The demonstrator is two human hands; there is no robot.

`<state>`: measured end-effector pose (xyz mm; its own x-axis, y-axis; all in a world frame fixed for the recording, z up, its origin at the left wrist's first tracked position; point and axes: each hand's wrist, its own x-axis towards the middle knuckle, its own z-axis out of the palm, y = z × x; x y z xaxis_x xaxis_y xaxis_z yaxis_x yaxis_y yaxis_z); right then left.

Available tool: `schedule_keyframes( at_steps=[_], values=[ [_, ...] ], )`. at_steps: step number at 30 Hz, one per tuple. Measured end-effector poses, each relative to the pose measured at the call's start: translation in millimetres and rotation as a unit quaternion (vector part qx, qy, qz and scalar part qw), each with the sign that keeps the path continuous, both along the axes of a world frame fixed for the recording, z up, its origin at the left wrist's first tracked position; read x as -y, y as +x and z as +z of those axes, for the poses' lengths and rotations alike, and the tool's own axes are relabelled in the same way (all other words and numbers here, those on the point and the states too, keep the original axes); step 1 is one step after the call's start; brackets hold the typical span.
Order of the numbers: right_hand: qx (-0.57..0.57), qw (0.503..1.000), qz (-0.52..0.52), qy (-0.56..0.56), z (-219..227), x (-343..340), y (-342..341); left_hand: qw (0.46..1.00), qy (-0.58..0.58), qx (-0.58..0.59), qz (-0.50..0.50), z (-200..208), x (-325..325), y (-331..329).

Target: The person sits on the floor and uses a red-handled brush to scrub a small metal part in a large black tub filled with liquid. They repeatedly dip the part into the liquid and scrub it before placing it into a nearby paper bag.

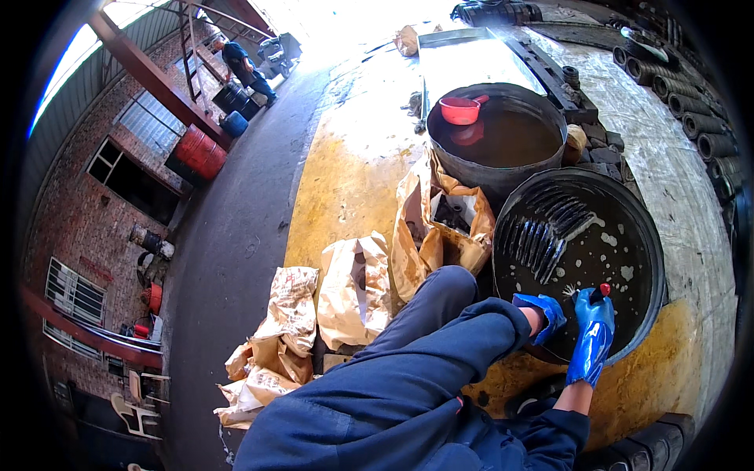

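Note:
My right hand (593,322), in a shiny blue rubber glove, is closed round a red-handled brush (604,289) over the near part of a round black tub (658,267). Pale bristles show beside the glove's left side. My left hand (542,315), gloved in blue too, dips inside the tub's near left rim; its fingers are hidden, and I cannot see what they touch. Dark liquid with whitish foam patches fills the tub. A row of black ribbed pieces (542,239) lies wet in its far left part.
Behind stands a second tub (495,169) of brownish liquid with a red dipper (461,111). Open paper sacks (357,290) line my left, one holding dark pieces. Black coiled parts (683,106) lie far right. A person (239,67) stands far left near drums (200,151).

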<state>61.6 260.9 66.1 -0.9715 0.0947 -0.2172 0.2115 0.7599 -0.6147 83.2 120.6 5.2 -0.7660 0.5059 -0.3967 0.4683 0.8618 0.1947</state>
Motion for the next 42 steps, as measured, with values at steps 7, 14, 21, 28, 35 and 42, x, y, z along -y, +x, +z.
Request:
schedule_keyframes(
  at_steps=[7, 14, 21, 28, 35, 42],
  values=[
    [0.012, 1.0, -0.011, -0.011, 10.5, 3.8, 4.4, 0.999, 0.026, -0.016, 0.024, -9.8, -4.1, 4.6],
    [0.038, 0.998, -0.048, 0.005, 30.8, 2.2, 5.5, 1.0, -0.002, 0.016, -0.012, 8.6, -13.9, -15.5],
    [0.049, 0.998, -0.038, -0.007, 27.7, -7.8, 2.7, 0.998, -0.037, 0.045, -0.039, 23.8, -23.8, -24.5],
    [0.059, 0.996, -0.07, -0.007, 33.9, -10.3, 6.7, 0.992, -0.082, 0.067, -0.062, 38.3, -27.5, -35.1],
    [0.031, 0.996, -0.081, -0.016, 24.5, -15.5, 8.2, 0.986, -0.123, 0.078, -0.081, 51.5, -28.4, -42.3],
    [0.052, 0.993, -0.106, -0.013, 40.5, -14.2, 12.2, 0.996, -0.055, 0.063, -0.039, 29.9, -19.5, -49.2]
  ],
)
